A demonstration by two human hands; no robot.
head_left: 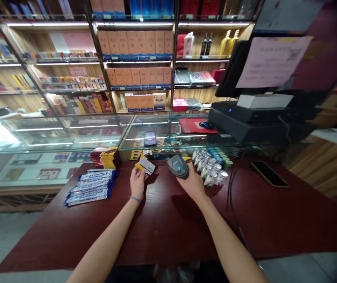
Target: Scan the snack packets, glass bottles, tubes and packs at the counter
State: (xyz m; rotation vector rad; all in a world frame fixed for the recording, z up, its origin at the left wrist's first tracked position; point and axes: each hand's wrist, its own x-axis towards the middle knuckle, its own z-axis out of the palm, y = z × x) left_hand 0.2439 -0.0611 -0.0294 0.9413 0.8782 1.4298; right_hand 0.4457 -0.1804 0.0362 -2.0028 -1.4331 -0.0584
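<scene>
My left hand (pixel 138 183) pinches a small yellow and white packet (pixel 146 164), its barcode side facing up, a little above the dark red table. Wrapped round the handle of a grey barcode scanner (pixel 176 164) is my right hand (pixel 192 181); a blue light glows on the scanner's top. The scanner's head points left toward the packet, with a gap between them. A bit of yellow packaging (pixel 187 159) shows just behind the scanner, partly hidden. Left of my left hand stands a stack of yellow and red packets (pixel 105 157), with blue and white wrapped bars (pixel 91 187) in front of it.
Rows of small cans (pixel 212 168) stand right of my right hand. A black cable (pixel 231 192) runs down the table (pixel 156 236), and a phone (pixel 269 173) lies further right. Behind are a glass counter (pixel 133 131), a red mouse pad (pixel 190 125) and a monitor (pixel 233 68).
</scene>
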